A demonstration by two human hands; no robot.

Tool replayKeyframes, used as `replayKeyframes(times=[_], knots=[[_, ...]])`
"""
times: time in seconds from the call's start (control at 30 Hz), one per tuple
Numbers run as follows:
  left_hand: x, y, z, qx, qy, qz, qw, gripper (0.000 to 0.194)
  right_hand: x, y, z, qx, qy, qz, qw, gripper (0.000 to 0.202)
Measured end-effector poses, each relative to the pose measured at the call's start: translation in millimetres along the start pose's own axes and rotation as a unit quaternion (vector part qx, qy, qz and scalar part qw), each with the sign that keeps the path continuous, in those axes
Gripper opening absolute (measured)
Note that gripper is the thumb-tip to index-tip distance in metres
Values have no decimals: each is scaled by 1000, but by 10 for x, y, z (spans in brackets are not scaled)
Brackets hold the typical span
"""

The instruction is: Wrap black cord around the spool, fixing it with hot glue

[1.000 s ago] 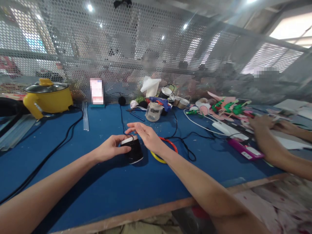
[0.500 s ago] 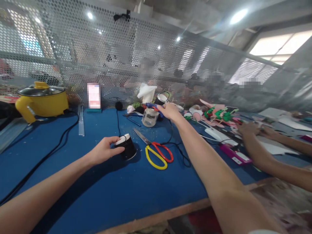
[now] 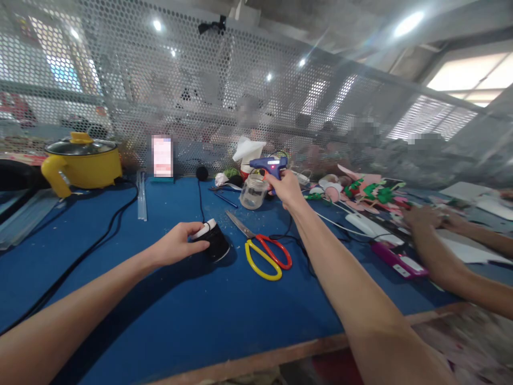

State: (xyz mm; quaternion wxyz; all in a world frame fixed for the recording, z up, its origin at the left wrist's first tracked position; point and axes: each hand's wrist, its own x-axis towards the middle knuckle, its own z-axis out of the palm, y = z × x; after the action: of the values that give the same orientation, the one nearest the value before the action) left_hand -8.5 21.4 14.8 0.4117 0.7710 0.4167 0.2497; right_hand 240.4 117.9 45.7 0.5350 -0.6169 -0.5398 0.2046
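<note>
My left hand (image 3: 180,243) grips a small cup-like piece (image 3: 217,243) by its white rim; black cord is wrapped round its side, and it tilts just over the table. From it a strand of black cord runs back to a dark ball (image 3: 202,173). In my right hand (image 3: 286,188) is a blue glue gun (image 3: 267,163) with a lit red light, its nozzle pointing left above a clear jar (image 3: 254,192). Between my arms lie large scissors (image 3: 262,251) with one red and one yellow handle, blades slightly apart.
At the left stands a yellow electric pot (image 3: 84,166) with a black cable. Clear glue sticks (image 3: 142,197) and a propped phone (image 3: 163,156) are behind. On the right are a purple power strip (image 3: 398,261), pink and green craft pieces (image 3: 371,191) and another person's arms (image 3: 444,251).
My right hand has lifted the glue gun up from the jar. My left hand still holds the cord-wrapped piece. The whole view has shifted slightly.
</note>
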Motion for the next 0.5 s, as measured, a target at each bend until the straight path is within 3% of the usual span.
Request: replayKeyframes(times=[0.07, 0.13, 0.2, 0.33, 0.5], knots=[[1, 3, -4, -1, 8, 14, 1000, 13, -180, -98, -45, 78, -42, -35, 995, 14], [5, -2, -3, 1, 16, 22, 1000, 13, -413, -179, -100, 165, -129, -53, 976, 17], [11, -17, 3, 7, 19, 15, 1000, 14, -656, -226, -151, 170, -212, -33, 962, 14], [20, -57, 15, 17, 27, -7, 999, 16, -1022, -237, -194, 131, -270, 6, 954, 13], [29, -94, 4, 13, 42, -15, 999, 19, -1185, -248, -166, 44, -288, -17, 956, 14]])
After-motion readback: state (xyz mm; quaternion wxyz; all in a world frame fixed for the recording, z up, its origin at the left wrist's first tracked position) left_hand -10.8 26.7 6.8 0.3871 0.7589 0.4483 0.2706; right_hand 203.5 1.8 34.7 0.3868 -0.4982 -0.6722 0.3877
